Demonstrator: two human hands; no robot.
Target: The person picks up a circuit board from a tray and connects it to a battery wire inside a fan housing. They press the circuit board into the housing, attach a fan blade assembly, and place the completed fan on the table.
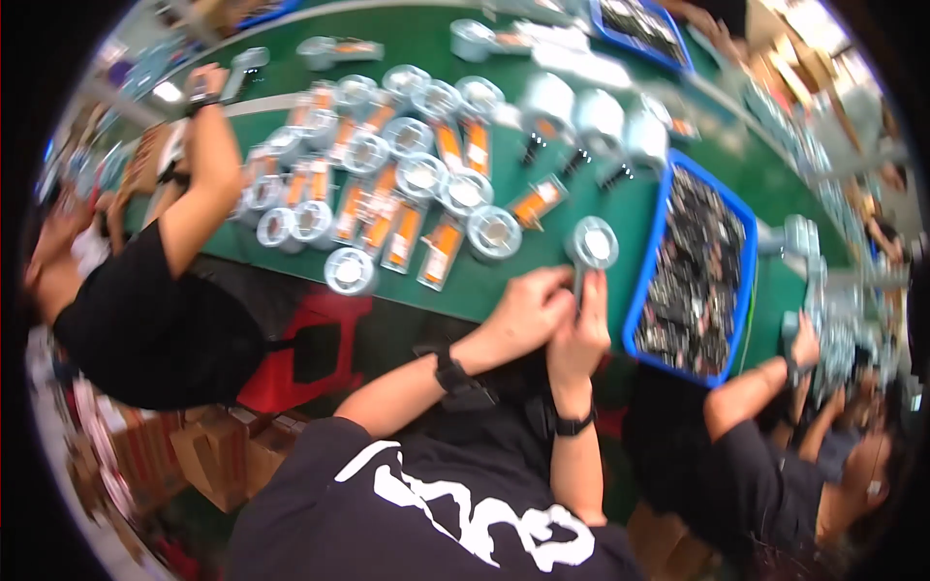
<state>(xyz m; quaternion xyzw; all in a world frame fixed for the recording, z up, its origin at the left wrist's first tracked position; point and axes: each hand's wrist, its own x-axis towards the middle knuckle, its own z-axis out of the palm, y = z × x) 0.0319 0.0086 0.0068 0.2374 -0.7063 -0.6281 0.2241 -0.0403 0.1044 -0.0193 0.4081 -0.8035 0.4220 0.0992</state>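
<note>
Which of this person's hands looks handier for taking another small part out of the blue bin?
Probably the right hand. It is nearer the blue bin of dark parts, which lies on that side. The left hand sits farther away, and both hold the round silver piece.

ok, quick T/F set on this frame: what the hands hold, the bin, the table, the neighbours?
1. Both hands, left hand and right hand, are together on one round silver part. True.
2. The blue bin sits to the left of the hands. False: it is to their right, full of small dark parts.
3. The table has a green top. True.
4. The silver parts with orange packets lie inside the blue bin. False: they are laid out on the table, left of and beyond the hands.
5. The person works alone. False: a co-worker's arm reaches onto the table at left, and another person's forearm shows at right.
</note>
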